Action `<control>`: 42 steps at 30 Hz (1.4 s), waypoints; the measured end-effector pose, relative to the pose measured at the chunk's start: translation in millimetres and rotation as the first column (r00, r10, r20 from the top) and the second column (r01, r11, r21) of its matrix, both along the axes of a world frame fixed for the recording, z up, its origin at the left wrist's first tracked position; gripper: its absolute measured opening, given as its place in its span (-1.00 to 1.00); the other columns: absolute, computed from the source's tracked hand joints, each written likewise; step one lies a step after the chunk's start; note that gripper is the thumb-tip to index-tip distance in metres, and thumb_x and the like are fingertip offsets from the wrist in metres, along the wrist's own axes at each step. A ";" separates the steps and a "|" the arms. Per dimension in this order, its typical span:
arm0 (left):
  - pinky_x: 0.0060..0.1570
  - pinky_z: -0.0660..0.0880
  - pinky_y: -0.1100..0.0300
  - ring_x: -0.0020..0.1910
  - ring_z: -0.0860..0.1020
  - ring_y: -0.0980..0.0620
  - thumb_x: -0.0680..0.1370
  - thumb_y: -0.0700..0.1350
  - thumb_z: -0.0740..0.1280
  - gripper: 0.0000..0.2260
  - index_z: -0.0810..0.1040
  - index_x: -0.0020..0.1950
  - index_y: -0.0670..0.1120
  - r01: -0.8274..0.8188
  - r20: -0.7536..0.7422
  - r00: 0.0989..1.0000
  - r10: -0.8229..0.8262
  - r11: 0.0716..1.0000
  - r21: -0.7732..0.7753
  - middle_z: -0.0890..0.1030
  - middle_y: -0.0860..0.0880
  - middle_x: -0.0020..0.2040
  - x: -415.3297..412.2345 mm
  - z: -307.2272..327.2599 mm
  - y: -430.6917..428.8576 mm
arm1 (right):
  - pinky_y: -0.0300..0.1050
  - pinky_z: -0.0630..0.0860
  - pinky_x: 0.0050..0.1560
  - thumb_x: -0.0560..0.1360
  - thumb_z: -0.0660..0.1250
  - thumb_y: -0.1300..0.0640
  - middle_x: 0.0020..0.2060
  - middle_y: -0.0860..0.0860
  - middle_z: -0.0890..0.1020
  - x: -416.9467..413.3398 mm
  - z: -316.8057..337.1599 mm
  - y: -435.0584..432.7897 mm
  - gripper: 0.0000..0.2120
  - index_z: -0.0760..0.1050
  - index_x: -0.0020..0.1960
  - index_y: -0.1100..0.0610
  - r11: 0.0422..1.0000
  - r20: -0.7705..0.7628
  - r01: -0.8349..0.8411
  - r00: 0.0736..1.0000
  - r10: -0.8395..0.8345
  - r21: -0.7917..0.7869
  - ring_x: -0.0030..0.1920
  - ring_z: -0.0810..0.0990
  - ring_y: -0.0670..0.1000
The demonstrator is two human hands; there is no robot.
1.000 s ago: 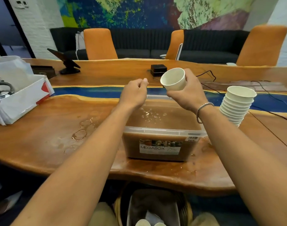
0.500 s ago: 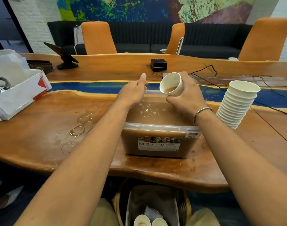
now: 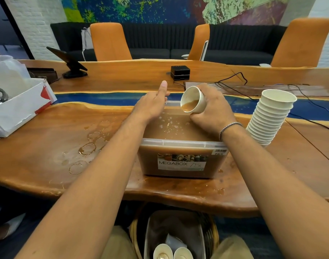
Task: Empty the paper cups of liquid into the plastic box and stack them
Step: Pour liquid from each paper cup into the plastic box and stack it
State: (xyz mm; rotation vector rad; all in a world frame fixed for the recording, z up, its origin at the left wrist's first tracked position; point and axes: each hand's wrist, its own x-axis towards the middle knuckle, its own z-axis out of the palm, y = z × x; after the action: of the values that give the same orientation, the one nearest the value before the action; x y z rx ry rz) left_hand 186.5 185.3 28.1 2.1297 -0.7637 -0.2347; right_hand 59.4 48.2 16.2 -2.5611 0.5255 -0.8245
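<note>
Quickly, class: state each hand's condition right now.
Left hand: closed, fingers curled, holding nothing.
Right hand: closed on the tilted paper cup.

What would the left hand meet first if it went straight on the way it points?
The left hand points away across the table; over bare wood and the blue strip the way looks free until the black cube, though depth is unclear.
</note>
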 end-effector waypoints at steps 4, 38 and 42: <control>0.46 0.20 -0.10 0.47 0.36 -0.03 0.66 0.29 -0.18 -0.40 0.49 0.44 0.11 0.006 0.002 1.000 -0.006 1.000 -0.005 0.50 0.02 0.44 0.6 -0.2 1.4 | 0.16 0.54 0.23 0.33 0.61 0.03 0.29 -0.03 0.50 -1.2 0.7 1.4 -0.26 0.33 0.41 -0.07 1.000 -0.017 0.001 1.000 -0.002 -0.028 0.29 0.43 0.05; 0.42 0.26 -0.08 0.44 0.40 -0.03 0.68 0.27 -0.16 -0.42 0.52 0.40 0.09 -0.011 0.001 1.000 0.011 1.000 -0.022 0.50 0.01 0.43 1.8 -2.0 1.0 | 0.14 0.45 0.29 0.36 0.59 0.02 0.32 0.02 0.48 -5.4 5.7 7.4 -0.28 0.33 0.43 -0.05 0.988 -0.068 0.036 0.997 -0.047 -0.152 0.33 0.39 0.08; 0.43 0.26 -0.08 0.44 0.39 -0.03 0.68 0.27 -0.16 -0.42 0.51 0.41 0.09 -0.012 0.001 1.000 0.012 1.000 -0.019 0.50 0.02 0.43 1.8 -2.1 1.3 | 0.15 0.44 0.31 0.36 0.59 0.04 0.32 0.02 0.48 -6.1 6.0 8.5 -0.27 0.33 0.43 -0.05 0.987 -0.065 0.033 0.997 -0.043 -0.157 0.34 0.38 0.09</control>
State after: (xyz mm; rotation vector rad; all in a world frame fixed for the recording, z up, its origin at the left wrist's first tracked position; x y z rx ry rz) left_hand 188.3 186.6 25.9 2.1159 -0.7505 -0.2193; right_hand 53.3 56.7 22.2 -2.7388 0.5523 -0.8229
